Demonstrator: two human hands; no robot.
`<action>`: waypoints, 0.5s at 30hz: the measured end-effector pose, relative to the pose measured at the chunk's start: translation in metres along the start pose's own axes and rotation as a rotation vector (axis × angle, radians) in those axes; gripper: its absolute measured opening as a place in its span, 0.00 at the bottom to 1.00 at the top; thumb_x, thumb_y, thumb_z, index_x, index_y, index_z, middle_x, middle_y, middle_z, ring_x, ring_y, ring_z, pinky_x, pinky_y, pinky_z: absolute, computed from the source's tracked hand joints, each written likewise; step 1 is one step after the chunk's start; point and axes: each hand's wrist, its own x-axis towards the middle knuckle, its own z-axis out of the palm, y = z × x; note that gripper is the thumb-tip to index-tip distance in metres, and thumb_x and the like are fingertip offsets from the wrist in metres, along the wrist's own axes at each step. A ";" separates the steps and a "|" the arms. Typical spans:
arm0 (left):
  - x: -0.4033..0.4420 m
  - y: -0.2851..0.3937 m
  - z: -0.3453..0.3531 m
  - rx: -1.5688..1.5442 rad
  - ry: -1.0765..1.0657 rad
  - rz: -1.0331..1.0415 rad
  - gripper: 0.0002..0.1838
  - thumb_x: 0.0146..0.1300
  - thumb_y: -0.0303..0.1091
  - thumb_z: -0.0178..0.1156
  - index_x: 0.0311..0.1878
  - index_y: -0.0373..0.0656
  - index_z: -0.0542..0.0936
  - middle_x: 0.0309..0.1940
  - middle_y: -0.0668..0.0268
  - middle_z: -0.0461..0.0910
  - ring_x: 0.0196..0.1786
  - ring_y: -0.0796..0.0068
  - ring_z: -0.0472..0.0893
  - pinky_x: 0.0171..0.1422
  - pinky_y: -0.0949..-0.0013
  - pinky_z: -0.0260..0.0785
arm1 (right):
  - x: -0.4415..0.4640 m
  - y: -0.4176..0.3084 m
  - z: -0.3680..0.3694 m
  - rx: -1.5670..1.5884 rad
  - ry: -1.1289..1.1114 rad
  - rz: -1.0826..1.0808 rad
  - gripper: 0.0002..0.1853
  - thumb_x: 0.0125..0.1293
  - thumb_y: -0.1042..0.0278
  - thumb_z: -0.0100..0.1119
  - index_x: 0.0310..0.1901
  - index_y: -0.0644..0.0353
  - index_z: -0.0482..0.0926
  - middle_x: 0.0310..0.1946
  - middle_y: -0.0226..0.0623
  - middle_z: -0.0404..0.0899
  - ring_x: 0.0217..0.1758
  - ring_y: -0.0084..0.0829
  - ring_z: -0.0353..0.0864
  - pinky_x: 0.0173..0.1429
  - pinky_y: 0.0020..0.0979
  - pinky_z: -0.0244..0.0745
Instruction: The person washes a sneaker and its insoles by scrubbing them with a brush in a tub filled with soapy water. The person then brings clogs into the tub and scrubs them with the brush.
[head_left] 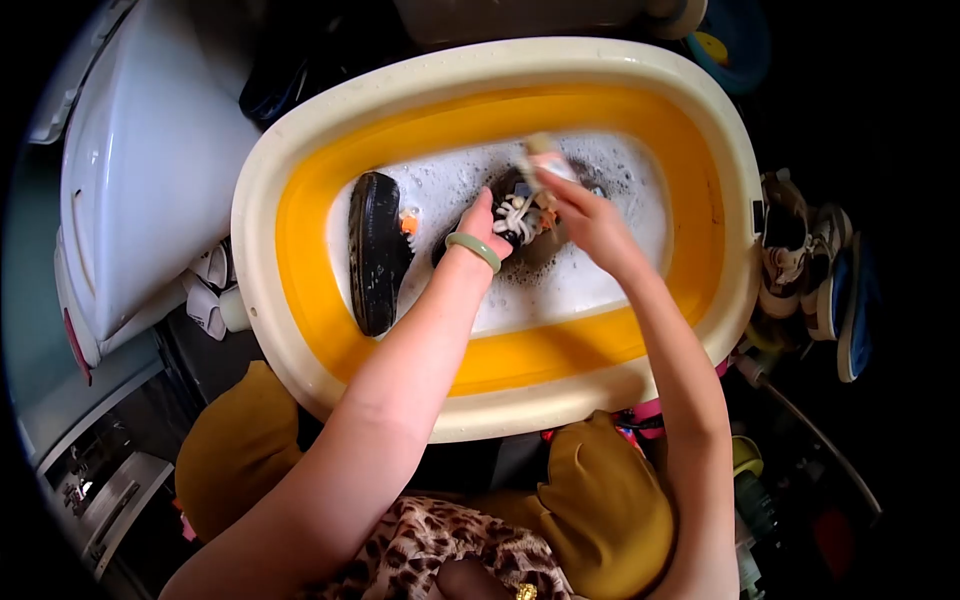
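Note:
A cream-rimmed tub (270, 150) with a yellow inside holds sudsy water (455, 170). In it, my left hand (484, 225), with a green bangle at the wrist, is closed on a dark shoe (517, 218) with white laces and orange trim. My right hand (592, 222) grips a brush (541, 155) over the far side of this shoe; the brush is smeared by motion, and whether its bristles touch is unclear. A second dark shoe (375, 255) lies on its side at the tub's left, sole outward, with an orange decoration beside it.
Several used shoes (800, 250) stand right of the tub. A large white basin (150, 170) leans at the left, with white slippers (205, 300) below it. My knees (605, 500) are against the near rim. A blue container (735, 45) sits at the back right.

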 end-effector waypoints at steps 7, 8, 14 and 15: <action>-0.007 0.011 0.003 0.107 0.115 -0.043 0.25 0.72 0.51 0.37 0.58 0.41 0.68 0.56 0.56 0.72 0.59 0.63 0.71 0.65 0.55 0.63 | -0.056 0.014 0.028 -0.516 -0.142 -0.180 0.25 0.61 0.70 0.56 0.61 0.36 0.69 0.30 0.47 0.80 0.31 0.51 0.79 0.38 0.41 0.75; -0.005 0.012 0.001 0.106 0.098 -0.058 0.24 0.71 0.51 0.38 0.56 0.41 0.69 0.54 0.56 0.73 0.59 0.64 0.72 0.65 0.57 0.64 | -0.037 0.018 0.034 -0.506 -0.145 -0.182 0.25 0.61 0.70 0.56 0.61 0.36 0.69 0.30 0.47 0.80 0.31 0.51 0.79 0.38 0.41 0.75; -0.002 0.003 0.008 0.071 0.042 0.055 0.23 0.72 0.49 0.39 0.57 0.44 0.71 0.54 0.61 0.74 0.55 0.64 0.75 0.63 0.58 0.66 | 0.018 0.003 0.005 0.070 -0.144 0.150 0.23 0.68 0.60 0.49 0.64 0.39 0.66 0.32 0.33 0.81 0.22 0.21 0.71 0.26 0.26 0.67; -0.002 0.005 0.007 0.051 0.117 0.026 0.23 0.72 0.49 0.39 0.58 0.43 0.70 0.54 0.60 0.74 0.56 0.63 0.74 0.64 0.58 0.65 | 0.006 0.006 -0.007 0.255 -0.075 0.168 0.23 0.68 0.61 0.50 0.65 0.41 0.65 0.34 0.28 0.80 0.21 0.16 0.67 0.26 0.23 0.65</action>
